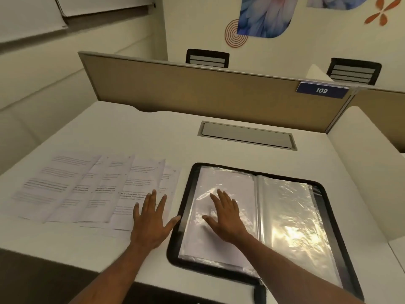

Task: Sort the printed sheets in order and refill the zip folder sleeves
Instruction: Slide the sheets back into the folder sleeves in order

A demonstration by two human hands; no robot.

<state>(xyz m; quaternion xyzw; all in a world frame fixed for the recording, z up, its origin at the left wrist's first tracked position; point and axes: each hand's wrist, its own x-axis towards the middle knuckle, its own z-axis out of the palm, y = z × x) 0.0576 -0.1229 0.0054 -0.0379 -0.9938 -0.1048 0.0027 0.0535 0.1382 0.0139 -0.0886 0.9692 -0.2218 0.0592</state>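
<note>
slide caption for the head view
Left hand flat on fanned printed sheets, right hand on the open zip folder sleeve.

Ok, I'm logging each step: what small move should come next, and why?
Probably pick up the nearest sheet: the left hand lies flat on the fanned printed sheets, while the right hand presses the zip folder's left sleeve.

The scene is evenly lit in a warm, slightly dim tone. Strong glare is thrown off the plastic sleeves on the right. Only soft shadows are cast under the hands. Straight lines are bent by wide-angle distortion, and the printed text is rendered soft, mostly unreadable.
</note>
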